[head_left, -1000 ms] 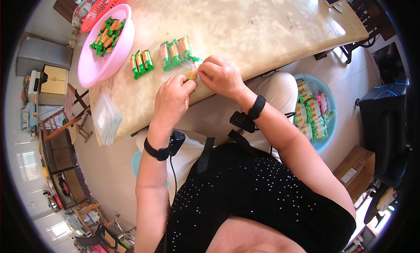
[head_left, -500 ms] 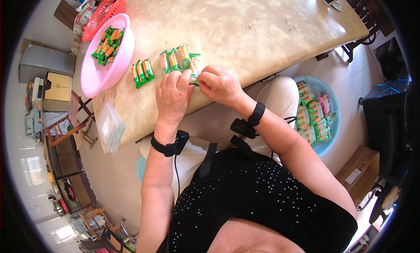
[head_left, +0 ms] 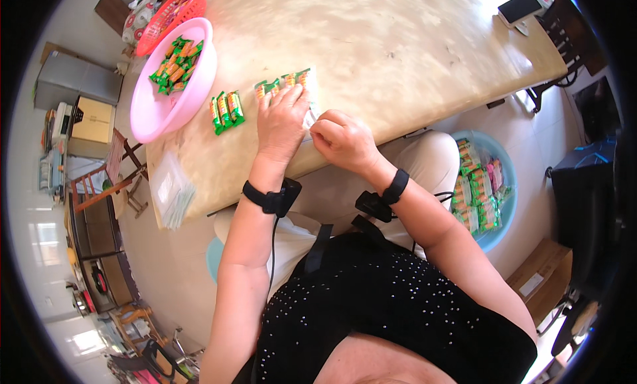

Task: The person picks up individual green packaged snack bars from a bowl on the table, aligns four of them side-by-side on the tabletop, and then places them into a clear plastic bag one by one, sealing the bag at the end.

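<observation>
My left hand [head_left: 284, 122] lies flat, fingers stretched, over a row of small green-and-orange snack packets [head_left: 304, 77] on the table. They appear to be inside a clear plastic bag [head_left: 312, 105], and the hand hides much of them. Beside it, my right hand [head_left: 344, 138] is closed, pinching the bag's near right edge with thumb and fingers. Left of my hands, three more green snack packets [head_left: 227, 112] lie side by side. Farther left, a pink basin [head_left: 201, 72] holds a heap of the same packets.
A stack of clear bags [head_left: 171, 188] lies at the table's near left corner. Behind the pink basin stands a red basket [head_left: 156, 32]. On the floor at the right, a blue tub [head_left: 505, 215] holds filled bags. A dark phone-like device [head_left: 519, 9] stands at the far right.
My left hand has gone from fingers curled at the bag's near edge to lying flat over the packets. The right hand has drawn slightly toward me and right, apart from the left.
</observation>
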`<move>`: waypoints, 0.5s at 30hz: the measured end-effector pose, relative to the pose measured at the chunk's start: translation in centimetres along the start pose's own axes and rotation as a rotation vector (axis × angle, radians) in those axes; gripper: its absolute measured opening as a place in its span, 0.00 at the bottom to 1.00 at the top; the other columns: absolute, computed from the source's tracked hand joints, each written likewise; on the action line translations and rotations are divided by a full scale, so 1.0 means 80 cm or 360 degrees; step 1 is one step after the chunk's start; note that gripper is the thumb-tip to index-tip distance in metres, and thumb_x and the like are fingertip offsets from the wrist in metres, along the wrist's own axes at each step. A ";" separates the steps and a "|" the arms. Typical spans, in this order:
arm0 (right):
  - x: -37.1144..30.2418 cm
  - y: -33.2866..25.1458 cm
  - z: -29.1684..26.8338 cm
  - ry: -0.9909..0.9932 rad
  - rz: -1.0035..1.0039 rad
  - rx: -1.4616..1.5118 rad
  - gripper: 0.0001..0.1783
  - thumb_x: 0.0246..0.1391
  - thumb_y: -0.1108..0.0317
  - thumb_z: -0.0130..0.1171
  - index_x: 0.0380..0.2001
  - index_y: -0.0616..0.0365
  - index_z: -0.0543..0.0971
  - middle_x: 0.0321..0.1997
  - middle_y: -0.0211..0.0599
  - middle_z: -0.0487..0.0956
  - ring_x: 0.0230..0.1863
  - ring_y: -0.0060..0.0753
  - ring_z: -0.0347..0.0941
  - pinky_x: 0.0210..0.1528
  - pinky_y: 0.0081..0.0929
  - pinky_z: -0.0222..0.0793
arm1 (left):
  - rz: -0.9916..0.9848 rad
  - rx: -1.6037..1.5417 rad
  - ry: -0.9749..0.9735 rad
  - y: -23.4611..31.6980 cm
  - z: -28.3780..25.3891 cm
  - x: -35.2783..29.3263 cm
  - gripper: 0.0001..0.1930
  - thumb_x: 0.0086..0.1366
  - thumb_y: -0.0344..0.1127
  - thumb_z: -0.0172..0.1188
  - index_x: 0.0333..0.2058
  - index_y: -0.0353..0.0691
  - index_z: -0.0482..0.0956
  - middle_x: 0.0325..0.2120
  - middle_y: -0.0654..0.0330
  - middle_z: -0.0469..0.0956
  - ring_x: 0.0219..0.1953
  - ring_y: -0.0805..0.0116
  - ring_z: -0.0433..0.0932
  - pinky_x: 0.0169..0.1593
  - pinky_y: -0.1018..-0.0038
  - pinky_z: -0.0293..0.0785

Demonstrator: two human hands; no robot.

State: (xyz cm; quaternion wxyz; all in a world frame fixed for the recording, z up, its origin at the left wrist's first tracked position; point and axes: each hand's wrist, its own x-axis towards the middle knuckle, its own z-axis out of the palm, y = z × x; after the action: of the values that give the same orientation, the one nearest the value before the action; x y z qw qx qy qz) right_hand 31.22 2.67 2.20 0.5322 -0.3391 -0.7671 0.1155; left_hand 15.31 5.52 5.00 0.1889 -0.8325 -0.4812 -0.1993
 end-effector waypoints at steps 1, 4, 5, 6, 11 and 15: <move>0.000 -0.001 0.000 0.0010 0.0021 -0.0026 0.06 0.41 0.76 0.64 0.24 0.54 0.78 0.28 0.33 0.77 0.29 0.40 0.75 0.30 0.33 0.73 | -0.0021 -0.0035 0.0004 0.000 0.001 0.001 0.15 0.58 0.34 0.58 0.44 0.45 0.81 0.45 0.63 0.80 0.52 0.65 0.77 0.57 0.60 0.66; 0.000 0.002 0.003 -0.0005 0.0029 -0.0055 0.05 0.43 0.74 0.64 0.25 0.53 0.78 0.29 0.33 0.77 0.29 0.40 0.76 0.30 0.34 0.74 | -0.0081 -0.0058 -0.0009 0.001 0.003 0.002 0.15 0.56 0.35 0.60 0.44 0.46 0.81 0.45 0.63 0.80 0.50 0.65 0.77 0.57 0.61 0.67; 0.000 0.003 0.004 -0.0002 0.0038 -0.0080 0.05 0.44 0.73 0.64 0.25 0.52 0.78 0.29 0.33 0.76 0.30 0.40 0.76 0.29 0.35 0.74 | -0.0097 -0.0111 -0.0049 0.000 0.002 0.000 0.18 0.55 0.35 0.63 0.46 0.46 0.81 0.45 0.62 0.81 0.50 0.63 0.77 0.58 0.61 0.66; 0.002 -0.002 0.002 -0.0026 0.0112 -0.0039 0.05 0.44 0.73 0.64 0.26 0.52 0.78 0.29 0.33 0.76 0.29 0.41 0.75 0.29 0.35 0.74 | -0.0119 -0.0115 -0.0103 0.000 0.000 0.000 0.19 0.55 0.36 0.63 0.48 0.46 0.80 0.48 0.60 0.80 0.53 0.61 0.76 0.60 0.58 0.65; 0.002 -0.001 0.000 -0.0141 0.0183 -0.0059 0.05 0.44 0.74 0.64 0.26 0.53 0.78 0.29 0.34 0.77 0.28 0.42 0.75 0.29 0.36 0.73 | -0.0138 -0.0122 -0.0263 -0.001 -0.042 -0.018 0.28 0.54 0.39 0.66 0.56 0.45 0.74 0.57 0.50 0.72 0.62 0.54 0.68 0.64 0.54 0.60; 0.004 -0.004 -0.001 -0.0141 0.0216 -0.0048 0.05 0.43 0.75 0.63 0.26 0.53 0.78 0.28 0.34 0.76 0.28 0.42 0.75 0.28 0.37 0.72 | -0.0233 -0.0455 -0.0197 -0.050 -0.088 -0.061 0.32 0.54 0.44 0.67 0.57 0.42 0.73 0.58 0.44 0.70 0.60 0.48 0.69 0.62 0.52 0.64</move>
State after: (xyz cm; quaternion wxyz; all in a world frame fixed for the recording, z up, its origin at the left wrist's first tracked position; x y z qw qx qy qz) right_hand 31.07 2.61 2.61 0.4834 -0.3928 -0.7668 0.1547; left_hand 8.51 0.26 8.96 0.0236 -0.8243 -0.5179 -0.2273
